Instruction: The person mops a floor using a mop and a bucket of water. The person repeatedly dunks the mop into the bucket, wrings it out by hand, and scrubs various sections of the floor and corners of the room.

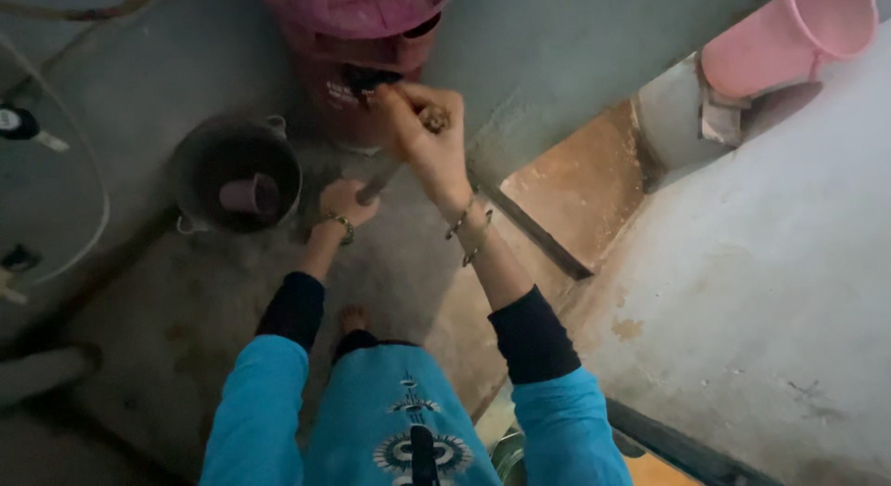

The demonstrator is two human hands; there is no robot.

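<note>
The person holds a long stick (382, 178) with both hands, and it stands at a slant over the floor near the middle of the scene, between the dark pot on the left and the slab edge on the right. The stick looks thin, straight and dull grey, and its surface is blurred, so I cannot tell if it is wood or metal. The right hand (425, 133) is closed around the upper end, where a small brownish, rough lump shows between the fingers. The left hand (345, 203) is closed around the lower part of the stick, close to the floor. Both wrists carry thin metal bangles, and the sleeves are black at the cuff and bright blue above. Just behind the right hand, at the far side, stands a dark red gas cylinder (357, 73) with a rounded body and a pink cover on top. To the left of the left hand sits a round, dark metal pot (200, 166) with small handles, and a small pink cup (249, 194) lies inside it. A grey concrete slab (575, 40) with a rough surface runs across the far right, and a smooth pink plastic bucket (789, 40) lies tilted beside it. The floor (186, 300) is grey and stained.
</note>
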